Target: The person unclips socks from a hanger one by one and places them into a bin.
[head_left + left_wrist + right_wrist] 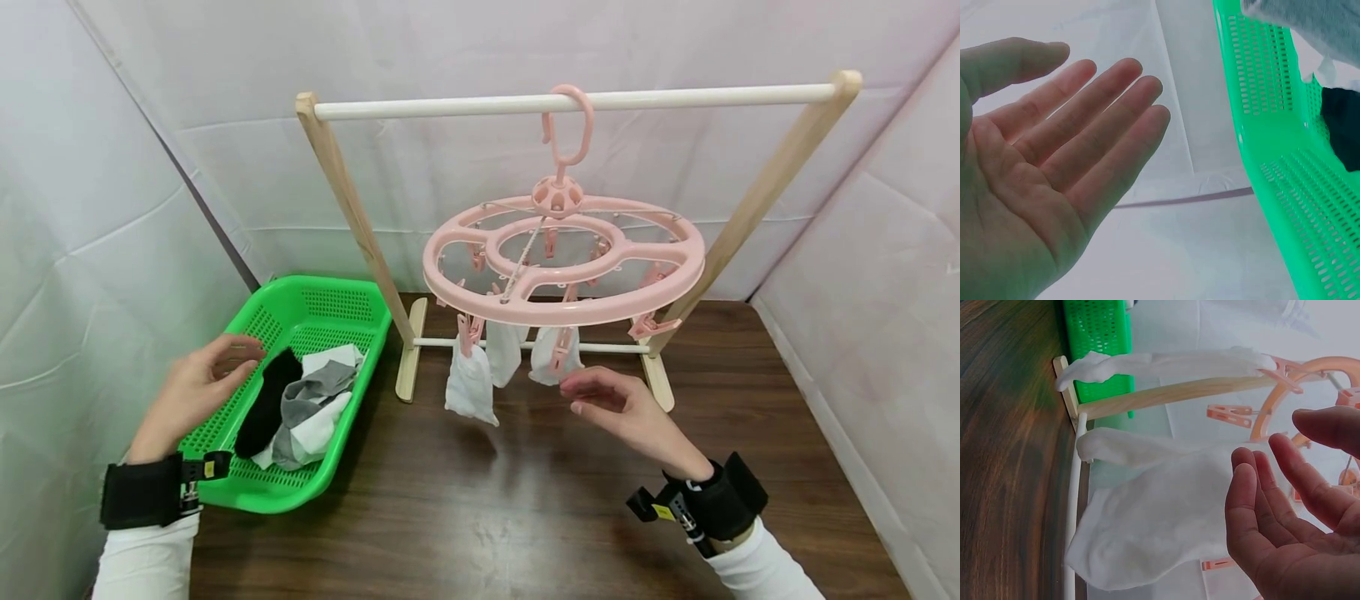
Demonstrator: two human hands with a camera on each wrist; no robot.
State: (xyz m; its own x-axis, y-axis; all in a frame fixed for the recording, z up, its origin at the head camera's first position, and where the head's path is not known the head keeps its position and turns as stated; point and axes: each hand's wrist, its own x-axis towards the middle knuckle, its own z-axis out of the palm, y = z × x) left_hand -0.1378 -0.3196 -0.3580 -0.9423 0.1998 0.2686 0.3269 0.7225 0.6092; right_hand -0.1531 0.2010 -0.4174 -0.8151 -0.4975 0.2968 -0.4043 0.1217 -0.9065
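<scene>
My left hand (pixel 198 387) hovers over the left side of a green basket (pixel 341 287), its fingers extended and nothing held. In the left wrist view the palm shows bare beside the basket. A black sock (pixel 267 400), a grey cloth piece (pixel 318 389) and white pieces (pixel 322 427) lie in the basket. My right hand (pixel 630 414), fingers loosely bent and holding nothing, is beside a white sock (pixel 551 358) hanging from a pink clip. Two more white socks hang nearby, one at the front (pixel 471 387) and one behind (pixel 504 350). In the right wrist view my fingers overlap the nearest sock (pixel 1147 525); contact is unclear.
A round pink clip hanger (pixel 562 312) hooks over the white bar (pixel 712 98) of a wooden stand (pixel 348 208). Other pink clips (pixel 652 325) dangle around its rings. Brown wood surface (pixel 487 517) lies below, with white sheeting (pixel 247 50) around it.
</scene>
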